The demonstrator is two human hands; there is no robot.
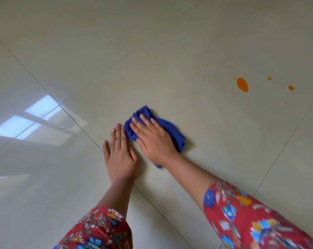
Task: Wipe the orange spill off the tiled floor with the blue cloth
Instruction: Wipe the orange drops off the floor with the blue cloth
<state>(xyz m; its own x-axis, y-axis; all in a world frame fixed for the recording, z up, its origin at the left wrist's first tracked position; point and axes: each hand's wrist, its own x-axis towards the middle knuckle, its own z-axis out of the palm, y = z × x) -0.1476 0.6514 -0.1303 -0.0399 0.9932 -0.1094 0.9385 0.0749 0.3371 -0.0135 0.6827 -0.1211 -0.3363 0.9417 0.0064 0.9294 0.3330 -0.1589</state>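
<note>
Here the right hand (152,139) lies flat on the bunched blue cloth (171,130), its fingers straight and slightly spread across the folds, which looks like a way to press a wide patch of fabric onto the tiled floor (170,60) rather than to grip it. The left hand (118,151) rests palm down on the bare tile just beside the cloth, fingers pressed together and thumb held out to the side, probably as a prop for the person's weight while leaning forward. The orange spill (242,84) sits well apart from the cloth, farther away and to the right: one oval blob with smaller droplets (291,88) scattered around it. None of it looks smeared, so the wiping of these marks seems not yet begun, and the cloth would need to slide up and rightward to reach them. Red floral sleeves (250,221) cover both forearms, and a window reflection (35,119) shines on the glossy tile at left
</note>
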